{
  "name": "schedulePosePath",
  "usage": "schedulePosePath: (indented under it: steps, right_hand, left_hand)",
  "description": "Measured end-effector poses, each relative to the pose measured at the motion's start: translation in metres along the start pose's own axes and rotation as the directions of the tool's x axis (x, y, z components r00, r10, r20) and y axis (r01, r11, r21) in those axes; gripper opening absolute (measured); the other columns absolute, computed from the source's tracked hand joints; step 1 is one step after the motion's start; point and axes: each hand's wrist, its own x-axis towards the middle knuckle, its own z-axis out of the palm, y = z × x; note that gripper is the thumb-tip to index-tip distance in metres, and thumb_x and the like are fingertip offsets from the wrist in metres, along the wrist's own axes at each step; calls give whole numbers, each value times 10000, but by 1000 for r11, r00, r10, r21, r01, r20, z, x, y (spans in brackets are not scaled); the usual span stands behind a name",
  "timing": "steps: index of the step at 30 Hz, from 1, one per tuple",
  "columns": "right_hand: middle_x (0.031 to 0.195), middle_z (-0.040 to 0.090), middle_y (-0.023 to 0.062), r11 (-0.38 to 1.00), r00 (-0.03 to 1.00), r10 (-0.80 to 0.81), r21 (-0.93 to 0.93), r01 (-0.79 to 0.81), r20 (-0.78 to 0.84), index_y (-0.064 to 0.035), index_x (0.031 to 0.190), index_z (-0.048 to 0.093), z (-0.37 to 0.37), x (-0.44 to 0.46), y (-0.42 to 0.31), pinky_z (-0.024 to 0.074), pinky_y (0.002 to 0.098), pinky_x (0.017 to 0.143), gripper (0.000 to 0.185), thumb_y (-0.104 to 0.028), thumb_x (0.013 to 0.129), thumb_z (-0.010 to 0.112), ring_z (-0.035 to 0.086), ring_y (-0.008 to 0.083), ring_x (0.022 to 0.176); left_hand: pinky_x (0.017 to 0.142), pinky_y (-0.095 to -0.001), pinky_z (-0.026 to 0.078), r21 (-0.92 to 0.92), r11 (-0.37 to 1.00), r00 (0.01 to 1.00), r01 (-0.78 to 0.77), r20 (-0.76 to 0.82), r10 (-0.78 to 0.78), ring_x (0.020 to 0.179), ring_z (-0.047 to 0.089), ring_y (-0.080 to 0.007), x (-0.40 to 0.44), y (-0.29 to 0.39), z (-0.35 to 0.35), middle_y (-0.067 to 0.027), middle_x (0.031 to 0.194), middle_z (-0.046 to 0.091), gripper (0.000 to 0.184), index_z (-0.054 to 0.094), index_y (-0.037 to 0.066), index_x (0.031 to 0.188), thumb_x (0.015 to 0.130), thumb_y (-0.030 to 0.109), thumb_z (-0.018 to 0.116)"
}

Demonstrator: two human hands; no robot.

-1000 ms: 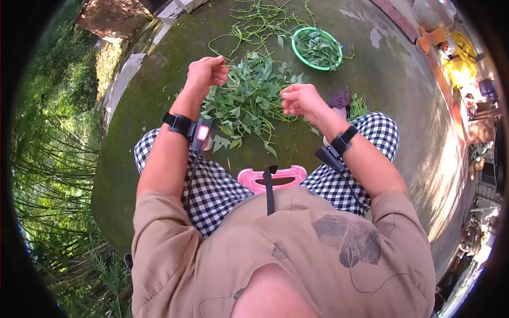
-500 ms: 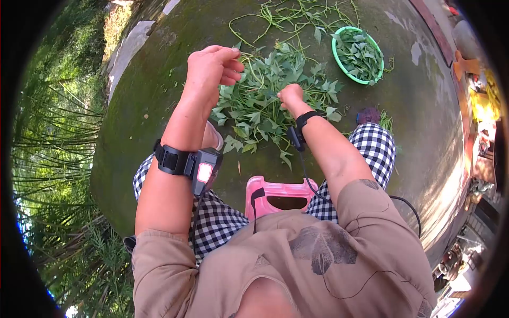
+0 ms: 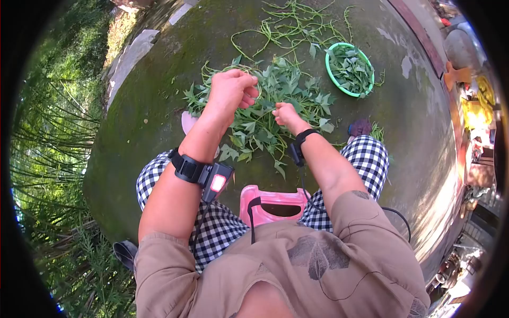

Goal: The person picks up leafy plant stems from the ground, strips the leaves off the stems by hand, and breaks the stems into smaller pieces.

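Observation:
A loose pile of leafy green vines [image 3: 254,130], with pointed leaves like sweet potato leaves, spreads over the ground ahead of me. Over its left part is my left hand [image 3: 233,93], fingers curled inward; whatever they hold is hidden. My right hand [image 3: 288,115] is closed in a pinch above the middle of the pile, a short way right of the left one. What sits in that pinch is too small to make out. At the upper right stands a green-rimmed basket [image 3: 330,74] filled with picked leaves [image 3: 351,69].
Bare vine stems [image 3: 286,29] lie tangled beyond the pile. A pink plastic stool [image 3: 246,209] is between my legs. Black straps with devices [image 3: 209,175] and a cable sit on my forearms. Bushes [image 3: 58,159] border the left; clutter [image 3: 477,111] lines the right edge.
My left hand has moved down and right, closer to the right hand, and its fingers are more curled. My right hand has shifted slightly down. The whole view has tilted a little.

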Motion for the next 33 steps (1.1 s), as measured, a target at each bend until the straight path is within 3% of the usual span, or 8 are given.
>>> schedulePosePath:
  steps: [4, 11, 17, 22, 26, 29, 30, 33]
  right_hand:
    - [1076, 654, 187, 881, 936, -340, -378, 284, -91, -36, 1229, 604, 14, 8, -10, 457, 384, 955, 486, -151, 773, 727, 615, 351, 1060]
    - [1059, 637, 152, 655, 687, -726, -328, 681, -22, -28, 1171, 639, -12, -63, -107, 501, 359, 849, 427, -140, 765, 706, 632, 302, 930]
    - [1055, 644, 58, 762, 764, -645, 67, 644, 3, -6, 1250, 588, -101, -214, -165, 520, 258, 727, 383, -88, 877, 610, 641, 133, 901]
    - [1051, 638, 64, 739, 742, -669, 62, 671, -45, -7, 1254, 590, -131, -262, -148, 521, 255, 719, 407, -73, 854, 629, 650, 144, 889]
    - [1017, 643, 49, 766, 762, -640, -13, 642, -94, -5, 1215, 615, -138, -247, -136, 520, 262, 705, 378, -74, 844, 641, 645, 130, 864]
    - [956, 642, 46, 735, 749, -662, -224, 640, -34, -20, 1169, 641, -147, -236, -136, 506, 266, 678, 349, -52, 821, 638, 640, 125, 815]
    - [882, 631, 51, 481, 520, -850, -513, 711, -77, -64, 1090, 669, -148, -225, -130, 495, 298, 643, 300, -42, 793, 635, 643, 176, 746]
    - [857, 620, 61, 220, 345, -939, -776, 591, -3, -124, 927, 700, -154, -218, -130, 508, 370, 652, 195, -68, 745, 661, 628, 276, 746]
  left_hand:
    - [449, -243, 455, 20, 1000, 1000, 17, -16, -17, 523, 602, -126, 1, 5, -1, -72, 683, 659, 133, 654, 28, 838, 858, 157, 632]
    - [447, -226, 427, 112, 988, 991, -106, -73, 115, 519, 551, -87, 15, 3, 2, -50, 676, 643, 111, 651, 10, 808, 784, 117, 673]
    - [465, -225, 433, 114, 982, 977, -149, 170, 129, 554, 549, -78, 12, 11, 21, -46, 709, 647, 145, 687, -4, 886, 788, 100, 666]
    - [534, -221, 484, -162, 978, 798, 129, 602, -6, 589, 600, -112, -6, 9, 47, -74, 755, 668, 217, 657, -17, 974, 918, 190, 631]
    - [577, -239, 522, -251, 941, 746, 228, 665, -3, 641, 633, -124, 4, -6, 63, -81, 774, 664, 187, 637, -19, 933, 913, 167, 628]
    - [587, -251, 537, -278, 861, 668, 426, 738, -93, 681, 651, -131, 12, -13, 71, -86, 806, 660, 147, 616, -13, 908, 910, 134, 615]
    - [563, -264, 534, -275, 781, 611, 560, 775, -165, 657, 639, -132, 16, -14, 73, -76, 796, 651, 111, 608, 2, 908, 909, 113, 600]
    - [530, -272, 529, -268, 719, 625, 641, 726, -287, 614, 615, -131, 24, -17, 83, -67, 758, 635, 101, 599, 7, 913, 908, 107, 595]
